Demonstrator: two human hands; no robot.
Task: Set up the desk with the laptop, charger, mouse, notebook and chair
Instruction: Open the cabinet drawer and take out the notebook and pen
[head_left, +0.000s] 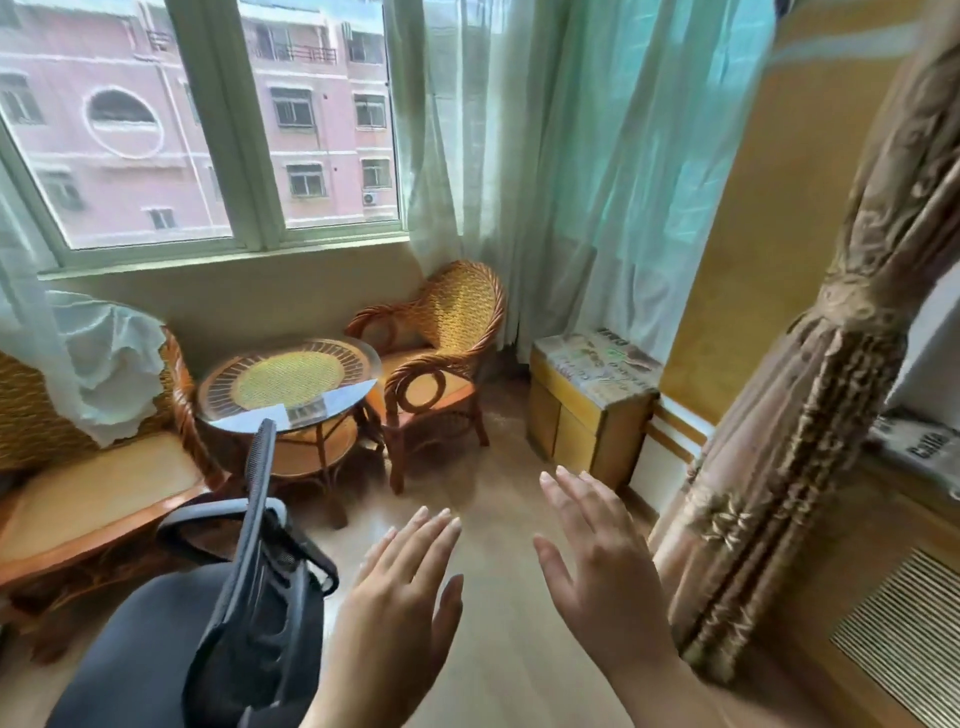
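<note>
A black office chair (249, 597) with a mesh back and a dark seat stands at the lower left, its backrest seen edge-on. My left hand (402, 587) is raised just right of the backrest, fingers spread, holding nothing and apart from the chair. My right hand (597, 561) is lifted beside it, palm forward, fingers apart, empty. No laptop, charger, mouse, notebook or desk is in view.
A round glass-topped wicker table (291, 384) stands under the window between a wicker armchair (441, 353) and a wicker bench (93, 499). A small wooden cabinet (587, 410) sits by the yellow wall. A tied brown curtain (779, 467) hangs at right. Wooden floor (488, 519) lies ahead.
</note>
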